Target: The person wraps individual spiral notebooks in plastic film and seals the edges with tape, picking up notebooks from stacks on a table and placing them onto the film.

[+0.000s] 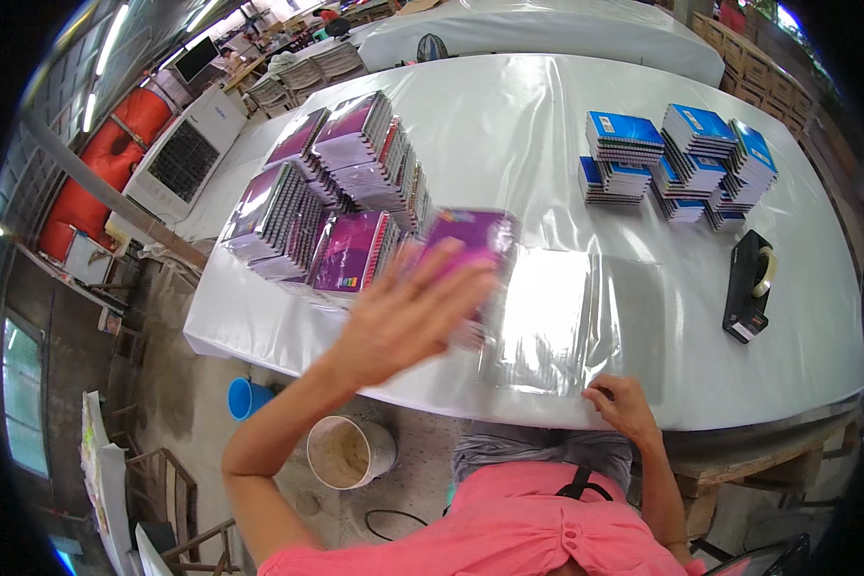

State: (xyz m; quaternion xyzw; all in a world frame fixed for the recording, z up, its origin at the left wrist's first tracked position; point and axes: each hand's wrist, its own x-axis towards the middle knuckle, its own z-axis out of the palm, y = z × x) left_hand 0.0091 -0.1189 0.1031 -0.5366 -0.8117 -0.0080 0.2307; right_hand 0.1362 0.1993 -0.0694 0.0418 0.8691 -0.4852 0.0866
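My left hand [408,312] is raised and blurred, fingers spread, against the near side of a purple spiral notebook [472,252] that it carries or pushes over the table. My right hand [622,403] rests at the near table edge, fingertips pinching the corner of a clear plastic sleeve stack [571,322] lying flat before me. Stacks of purple spiral notebooks [331,187] sit to the left of my left hand.
Stacks of blue spiral notebooks [677,158] stand at the far right. A black tape dispenser [749,286] lies right of the sleeves. The table [509,125] has a white glossy cover. Below its near edge stand a beige bucket [348,451] and a blue cup [248,396].
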